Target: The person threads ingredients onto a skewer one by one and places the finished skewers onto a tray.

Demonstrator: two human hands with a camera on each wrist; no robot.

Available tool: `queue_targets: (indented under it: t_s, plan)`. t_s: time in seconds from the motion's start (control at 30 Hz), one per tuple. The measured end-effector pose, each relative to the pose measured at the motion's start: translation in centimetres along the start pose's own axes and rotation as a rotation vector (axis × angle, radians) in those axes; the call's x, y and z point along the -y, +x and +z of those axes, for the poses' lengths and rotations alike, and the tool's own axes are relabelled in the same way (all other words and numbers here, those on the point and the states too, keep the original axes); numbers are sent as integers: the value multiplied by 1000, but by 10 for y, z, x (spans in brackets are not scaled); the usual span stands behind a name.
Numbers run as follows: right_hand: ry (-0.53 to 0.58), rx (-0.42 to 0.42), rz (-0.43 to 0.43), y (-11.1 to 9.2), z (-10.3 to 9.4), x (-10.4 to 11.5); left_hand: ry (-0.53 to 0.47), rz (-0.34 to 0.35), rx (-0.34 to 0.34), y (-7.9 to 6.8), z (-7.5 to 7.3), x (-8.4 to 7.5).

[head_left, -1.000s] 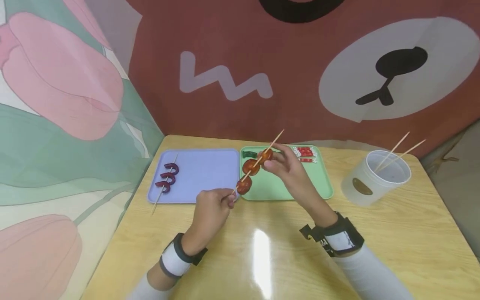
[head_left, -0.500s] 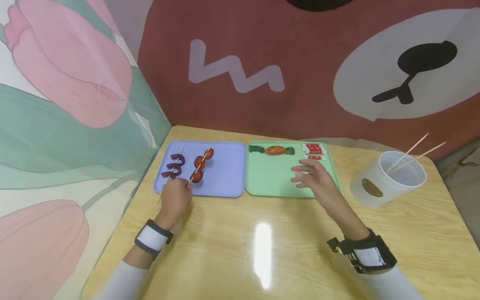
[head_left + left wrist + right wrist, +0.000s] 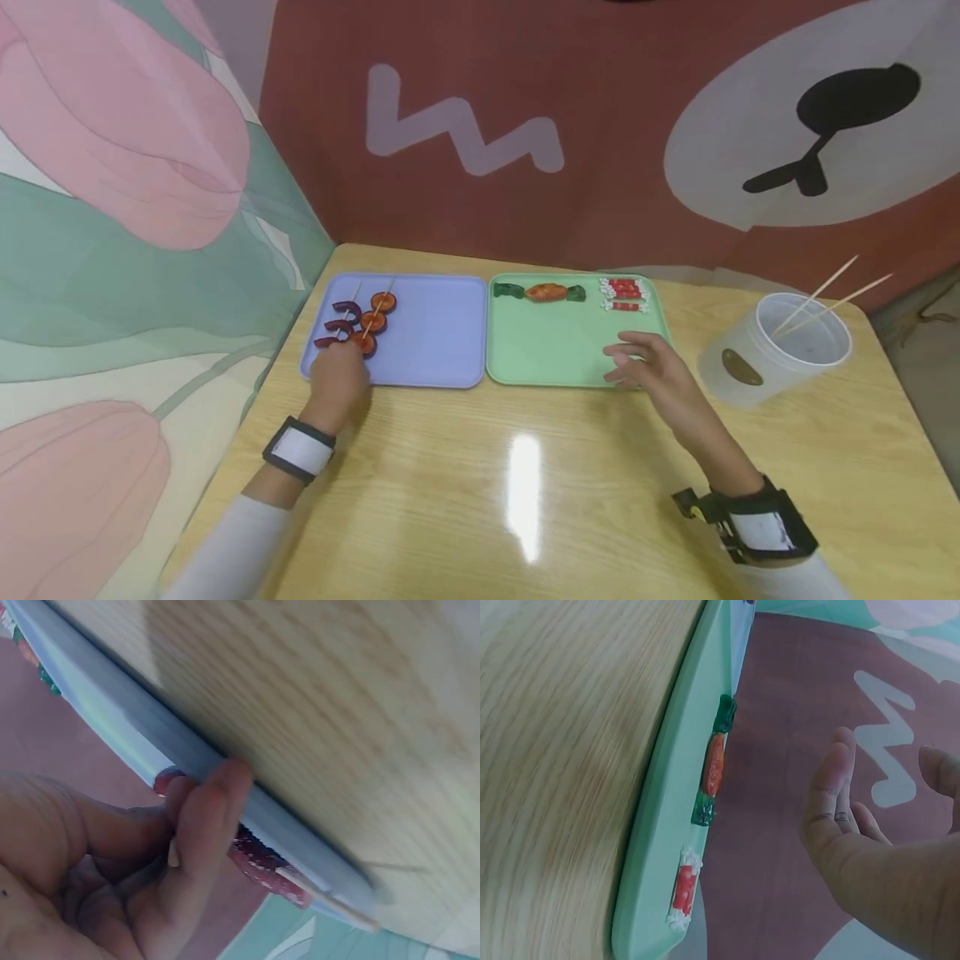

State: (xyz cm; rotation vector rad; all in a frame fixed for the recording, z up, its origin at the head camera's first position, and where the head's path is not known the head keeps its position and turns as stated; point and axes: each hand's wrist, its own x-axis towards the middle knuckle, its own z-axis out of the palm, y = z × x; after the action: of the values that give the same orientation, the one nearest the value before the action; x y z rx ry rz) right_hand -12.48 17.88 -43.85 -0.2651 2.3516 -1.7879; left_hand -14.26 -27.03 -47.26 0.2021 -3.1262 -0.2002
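Round-slice skewer (image 3: 373, 322), left of frame | left hand (image 3: 340, 379) pinches its end | right hand (image 3: 654, 371) loosely spread, holding nothing | risk: crooked release may nudge adjacent purple-piece skewer (image 3: 347, 309)

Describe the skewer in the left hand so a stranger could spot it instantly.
On the wooden table, find the lavender tray left of the green tray. At its left end, the left hand pinches the skewer. Round orange slices distinguish it from the neighbouring skewer of dark, curved pieces.
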Motion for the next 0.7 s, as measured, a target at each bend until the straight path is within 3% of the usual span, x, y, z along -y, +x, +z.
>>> queue_targets:
  t_s: [0.23,0.33,0.43,0.53,0.63,0.7]
  plan:
    - [-17,-25,-23,-9,-11,-3,109,27,48,-5,-2,-9]
    - [-97,-112,-80,-11,-17,4,121,21,83,-10,-5,-7]
    - [-203,-317,-140,-16,-31,17,118,20,110,-13,-9,-7]
    - [-275,-603,-160,-22,-57,35,116,41,107,-14,-13,-10]
    - [-357,-872,-86,-26,-96,49,124,67,75,-17,-20,-14]
    - [-427,-965,37,-27,-127,53,130,77,49,-19,-25,-20]
